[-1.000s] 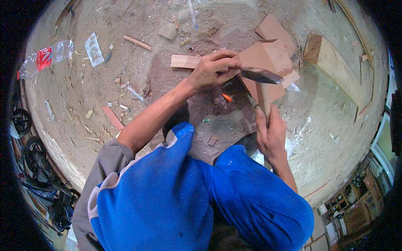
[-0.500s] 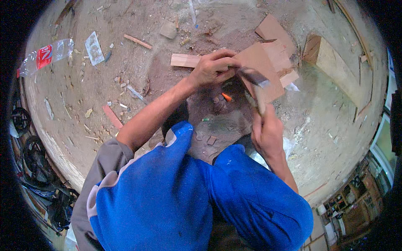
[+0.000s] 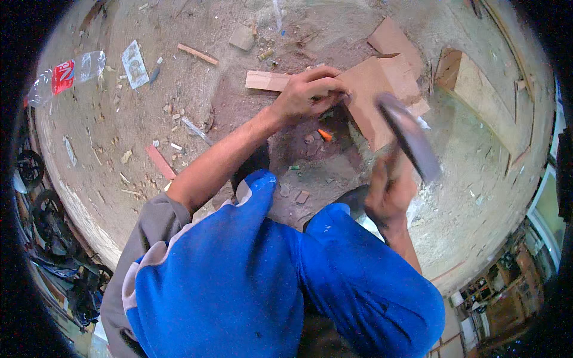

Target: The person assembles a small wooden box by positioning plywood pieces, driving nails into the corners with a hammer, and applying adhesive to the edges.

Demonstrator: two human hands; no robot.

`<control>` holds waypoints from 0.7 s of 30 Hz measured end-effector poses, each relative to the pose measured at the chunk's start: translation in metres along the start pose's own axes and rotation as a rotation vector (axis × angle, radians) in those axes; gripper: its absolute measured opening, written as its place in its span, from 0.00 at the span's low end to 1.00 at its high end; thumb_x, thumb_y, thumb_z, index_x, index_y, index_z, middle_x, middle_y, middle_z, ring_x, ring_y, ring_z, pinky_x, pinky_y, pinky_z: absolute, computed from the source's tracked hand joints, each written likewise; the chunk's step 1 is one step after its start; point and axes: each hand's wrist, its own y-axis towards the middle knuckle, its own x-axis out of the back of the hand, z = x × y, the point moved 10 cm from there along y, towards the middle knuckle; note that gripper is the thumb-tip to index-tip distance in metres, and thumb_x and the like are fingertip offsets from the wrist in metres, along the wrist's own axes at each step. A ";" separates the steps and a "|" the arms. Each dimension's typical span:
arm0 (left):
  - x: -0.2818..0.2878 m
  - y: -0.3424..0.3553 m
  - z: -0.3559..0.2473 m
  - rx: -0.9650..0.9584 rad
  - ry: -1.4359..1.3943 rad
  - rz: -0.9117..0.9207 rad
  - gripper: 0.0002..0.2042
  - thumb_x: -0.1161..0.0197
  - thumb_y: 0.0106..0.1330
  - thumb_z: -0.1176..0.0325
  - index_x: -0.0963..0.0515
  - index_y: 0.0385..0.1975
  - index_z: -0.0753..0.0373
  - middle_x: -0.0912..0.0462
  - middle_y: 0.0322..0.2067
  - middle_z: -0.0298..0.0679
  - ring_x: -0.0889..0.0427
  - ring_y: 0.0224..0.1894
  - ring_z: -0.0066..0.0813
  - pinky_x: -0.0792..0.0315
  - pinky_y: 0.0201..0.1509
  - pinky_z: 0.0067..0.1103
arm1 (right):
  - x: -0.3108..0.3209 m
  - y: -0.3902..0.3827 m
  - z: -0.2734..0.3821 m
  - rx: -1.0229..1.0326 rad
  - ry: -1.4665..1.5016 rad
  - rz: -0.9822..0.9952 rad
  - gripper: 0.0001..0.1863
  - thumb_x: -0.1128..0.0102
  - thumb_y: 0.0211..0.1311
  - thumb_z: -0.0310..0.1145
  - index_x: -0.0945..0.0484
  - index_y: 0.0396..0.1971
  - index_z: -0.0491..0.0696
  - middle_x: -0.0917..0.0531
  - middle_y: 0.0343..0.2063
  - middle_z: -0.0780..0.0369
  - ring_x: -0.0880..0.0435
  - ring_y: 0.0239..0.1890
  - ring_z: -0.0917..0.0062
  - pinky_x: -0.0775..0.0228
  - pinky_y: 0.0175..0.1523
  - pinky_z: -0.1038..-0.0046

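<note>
In my right hand (image 3: 391, 191) is a hammer (image 3: 412, 140) with a long dark metal head and a wooden handle. The head is smeared by motion and raised over the near right part of a brown flat panel (image 3: 376, 89). My left hand (image 3: 310, 92) is at the panel's left corner, its thumb and fingers pinched together; what sits between them is too small to make out. A pale wood strip (image 3: 262, 80) runs in behind the left hand, which hides its right end. Below the hand, a small orange cone-shaped piece (image 3: 324, 135) lies on the dirt.
A second brown piece (image 3: 397, 45) lies behind the panel. A thick wooden block (image 3: 477, 98) lies to the right, a clear plastic bottle (image 3: 65, 77) with a red label to the far left. Wood scraps, such as a reddish strip (image 3: 160, 162), litter the dirt floor.
The hammer has swung up and back to the right, away from the left hand. My right hand has turned and moved slightly right and down. The left hand stays almost in place.
</note>
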 end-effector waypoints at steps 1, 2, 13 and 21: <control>-0.001 -0.004 0.001 -0.003 0.000 0.004 0.15 0.29 0.56 0.79 0.16 0.45 0.60 0.16 0.48 0.44 0.14 0.46 0.38 0.19 0.48 0.27 | -0.013 0.003 -0.007 -0.080 -0.133 0.096 0.09 0.47 0.73 0.28 0.25 0.40 0.37 0.22 0.21 0.61 0.24 0.22 0.75 0.32 0.28 0.72; 0.001 -0.004 0.001 -0.005 0.007 0.000 0.15 0.29 0.57 0.78 0.15 0.45 0.59 0.17 0.49 0.44 0.14 0.46 0.38 0.19 0.48 0.27 | -0.014 0.004 -0.005 -0.077 -0.135 0.091 0.09 0.47 0.73 0.28 0.25 0.40 0.37 0.22 0.21 0.61 0.24 0.22 0.75 0.32 0.28 0.72; 0.001 -0.004 -0.001 0.002 0.055 -0.032 0.11 0.30 0.61 0.75 0.17 0.43 0.61 0.17 0.44 0.43 0.14 0.43 0.39 0.19 0.46 0.28 | 0.004 -0.003 0.020 0.166 0.036 -0.063 0.08 0.46 0.73 0.29 0.25 0.42 0.39 0.19 0.24 0.56 0.19 0.24 0.73 0.32 0.28 0.63; 0.002 -0.005 -0.006 0.009 0.015 -0.034 0.11 0.30 0.59 0.76 0.17 0.42 0.61 0.16 0.44 0.41 0.14 0.43 0.39 0.19 0.46 0.28 | -0.006 -0.005 0.011 -0.059 0.108 0.011 0.08 0.46 0.72 0.30 0.24 0.40 0.40 0.21 0.23 0.53 0.20 0.25 0.69 0.27 0.33 0.63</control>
